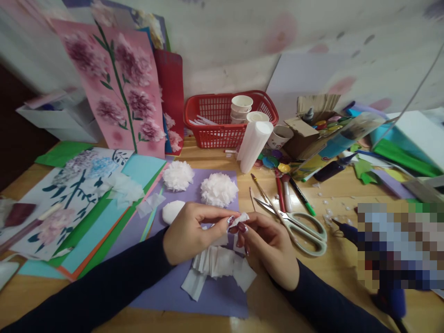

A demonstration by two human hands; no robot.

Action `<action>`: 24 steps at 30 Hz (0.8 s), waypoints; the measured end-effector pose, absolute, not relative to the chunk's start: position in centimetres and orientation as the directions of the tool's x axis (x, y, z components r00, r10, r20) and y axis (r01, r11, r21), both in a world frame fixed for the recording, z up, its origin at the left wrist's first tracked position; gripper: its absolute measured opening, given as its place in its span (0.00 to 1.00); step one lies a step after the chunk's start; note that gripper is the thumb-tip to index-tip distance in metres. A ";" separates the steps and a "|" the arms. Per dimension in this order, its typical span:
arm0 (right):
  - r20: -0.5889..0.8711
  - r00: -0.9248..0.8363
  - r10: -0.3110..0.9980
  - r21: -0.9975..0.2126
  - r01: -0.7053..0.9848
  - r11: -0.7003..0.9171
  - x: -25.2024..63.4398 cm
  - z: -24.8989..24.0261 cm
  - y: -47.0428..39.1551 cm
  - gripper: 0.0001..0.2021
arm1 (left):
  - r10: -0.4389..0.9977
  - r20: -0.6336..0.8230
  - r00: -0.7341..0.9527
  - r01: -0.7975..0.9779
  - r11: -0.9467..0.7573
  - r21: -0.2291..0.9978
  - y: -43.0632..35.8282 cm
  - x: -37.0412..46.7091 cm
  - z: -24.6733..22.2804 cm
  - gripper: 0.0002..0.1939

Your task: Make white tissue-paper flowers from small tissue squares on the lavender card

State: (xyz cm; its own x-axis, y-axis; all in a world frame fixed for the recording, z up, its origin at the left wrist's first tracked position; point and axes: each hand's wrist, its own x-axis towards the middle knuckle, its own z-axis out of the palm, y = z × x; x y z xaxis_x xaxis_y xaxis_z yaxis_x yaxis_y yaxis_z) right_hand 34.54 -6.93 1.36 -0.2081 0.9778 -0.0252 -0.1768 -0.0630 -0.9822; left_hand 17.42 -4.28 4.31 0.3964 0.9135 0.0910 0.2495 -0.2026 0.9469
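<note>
Between the fingertips of my left hand point(194, 231) and my right hand point(268, 243) is a small crumpled piece of white tissue paper point(239, 220), pinched from both sides. Below them, a pile of loose white tissue pieces point(217, 263) lies on a purple sheet point(215, 296). Beyond my hands sit two fluffy white paper pompoms point(219, 189). A smooth white disc point(172, 212) rests on the sheet, partly behind my left hand. Scissors point(301, 226) with pale green handles lie to the right, their blades near my right hand.
A red basket point(218, 136) with paper cups stands at the back, beside a white paper roll point(255, 145). Brushes and a green marker point(302, 196) lie right of centre. A blue glue gun point(390, 296) is at far right. Coloured paper and flower pictures point(118, 92) fill the left.
</note>
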 end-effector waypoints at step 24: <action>-0.057 -0.201 0.978 -0.996 -0.058 -0.070 34.7 1.3 -6.8 0.08 | 0.931 0.143 0.335 0.445 -0.290 0.847 -4.3 17.6 4.1 0.09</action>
State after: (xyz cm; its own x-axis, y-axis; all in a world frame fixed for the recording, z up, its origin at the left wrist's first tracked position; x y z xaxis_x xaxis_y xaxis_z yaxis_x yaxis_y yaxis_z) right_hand 34.66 -6.81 1.26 -0.2013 0.9779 -0.0568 -0.0576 -0.0697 -0.9959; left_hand 17.55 -4.35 4.11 0.3348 0.9314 0.1433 0.4454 -0.2904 0.8469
